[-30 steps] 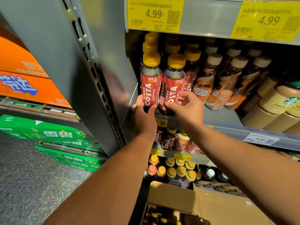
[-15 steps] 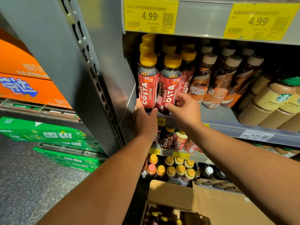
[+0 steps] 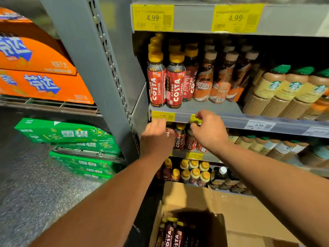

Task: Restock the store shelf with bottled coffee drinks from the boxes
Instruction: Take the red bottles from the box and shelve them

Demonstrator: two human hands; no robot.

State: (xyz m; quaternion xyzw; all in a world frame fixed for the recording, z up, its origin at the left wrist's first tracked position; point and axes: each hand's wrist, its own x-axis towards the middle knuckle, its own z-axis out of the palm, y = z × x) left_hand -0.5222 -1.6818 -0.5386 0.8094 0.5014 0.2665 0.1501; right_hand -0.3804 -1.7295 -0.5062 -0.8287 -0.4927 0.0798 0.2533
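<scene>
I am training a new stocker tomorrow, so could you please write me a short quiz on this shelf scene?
1. True or false: the left hand or the right hand grips one of the front Costa bottles.
2. Which drinks stand directly to the right of the Costa rows on that shelf? A) Nescafe bottles B) green soda cases C) orange cases
3. Fill in: the open cardboard box below the hands holds more ____ bottles.

Key
1. False: both hands are below the shelf edge, apart from those bottles.
2. A
3. Costa
</scene>
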